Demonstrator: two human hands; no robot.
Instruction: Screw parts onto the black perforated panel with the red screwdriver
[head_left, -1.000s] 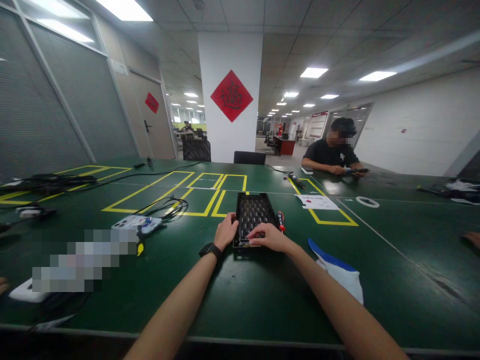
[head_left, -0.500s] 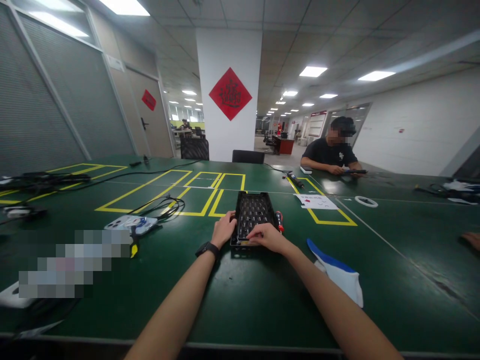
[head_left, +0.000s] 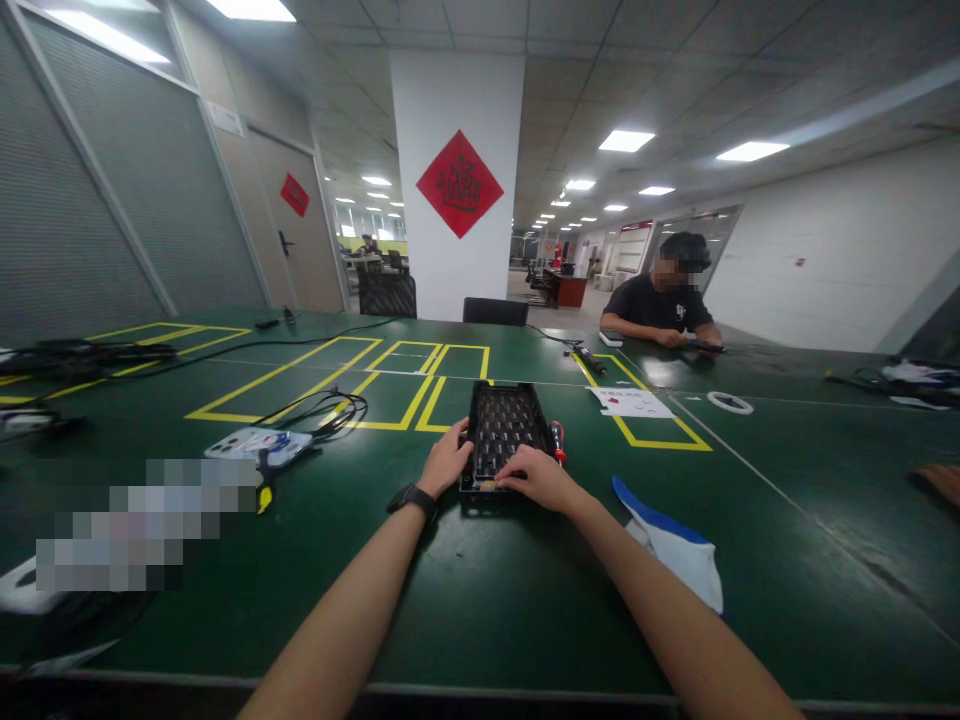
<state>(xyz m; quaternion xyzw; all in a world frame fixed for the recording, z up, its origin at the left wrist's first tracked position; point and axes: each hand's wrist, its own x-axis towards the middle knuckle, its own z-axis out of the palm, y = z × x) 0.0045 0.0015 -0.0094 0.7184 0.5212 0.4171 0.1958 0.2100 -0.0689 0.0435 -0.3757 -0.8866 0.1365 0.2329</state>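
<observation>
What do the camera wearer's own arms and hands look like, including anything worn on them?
The left hand and right hand are both ungloved, and no sleeves show on the forearms. A black, watch-like band circles the left wrist; none shows on the right.

White pillar (head_left: 457,270), lit ceiling panels (head_left: 627,142)

the right hand (head_left: 541,477) has slid slightly rightward along the near end of the black tray (head_left: 506,420), and more of the yellowish strip (head_left: 487,485) there now shows.
</observation>
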